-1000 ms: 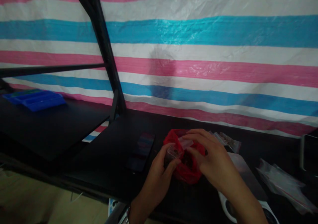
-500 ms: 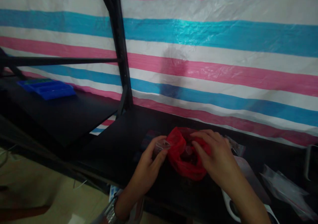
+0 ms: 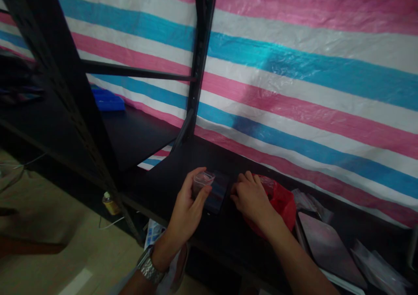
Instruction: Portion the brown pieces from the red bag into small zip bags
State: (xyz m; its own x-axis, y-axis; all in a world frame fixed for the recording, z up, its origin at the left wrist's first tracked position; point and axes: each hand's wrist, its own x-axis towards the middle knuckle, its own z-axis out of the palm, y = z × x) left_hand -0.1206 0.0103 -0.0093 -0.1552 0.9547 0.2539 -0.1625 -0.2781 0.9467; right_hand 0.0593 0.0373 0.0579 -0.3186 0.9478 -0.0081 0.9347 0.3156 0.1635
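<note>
My left hand [image 3: 189,203] is closed around a small clear zip bag [image 3: 203,179] whose dark contents I cannot make out; its mouth faces up. Just right of it, a dark flat rectangle like a phone [image 3: 217,194] lies on the black shelf [image 3: 202,153]. My right hand [image 3: 251,197] is over the left side of a red plastic bag [image 3: 284,203], its fingers bent and pinched together. Anything between those fingertips is hidden or too small to name. The hand and forearm cover part of the red bag and its opening.
Right of the red bag lie clear zip bags [image 3: 310,203], a grey flat-topped device [image 3: 329,247] and more clear bags [image 3: 379,264]. A black metal post [image 3: 199,59] rises behind the shelf. A blue tray [image 3: 109,100] sits on the left shelf; striped sheeting [image 3: 294,90] hangs behind.
My right hand has come out of the red bag's opening and moved left towards my left hand, fingers now pinched. The left hand still holds the zip bag. The view has turned.
</note>
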